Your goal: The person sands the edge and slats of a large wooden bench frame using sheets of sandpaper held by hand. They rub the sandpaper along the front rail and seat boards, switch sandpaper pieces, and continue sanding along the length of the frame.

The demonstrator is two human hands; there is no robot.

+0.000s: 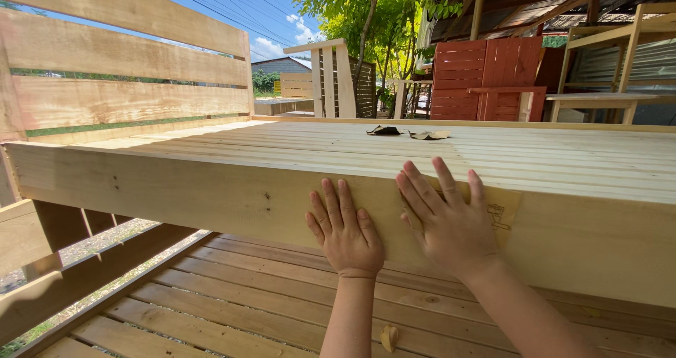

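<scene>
Outdoors, left hand (346,233) and right hand (451,221), fingers spread, press perhaps sandpaper (503,214) against pale board (211,192).

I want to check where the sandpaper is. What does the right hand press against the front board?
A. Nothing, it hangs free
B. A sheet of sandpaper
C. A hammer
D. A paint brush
B: the right hand lies flat on a tan sheet of sandpaper against the front board.

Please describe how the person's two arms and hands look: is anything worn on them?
Both forearms are bare, with no sleeves in view. The left hand and the right hand wear no gloves, and no rings, watch or bracelet show. The fingernails are short and unpainted.
</scene>
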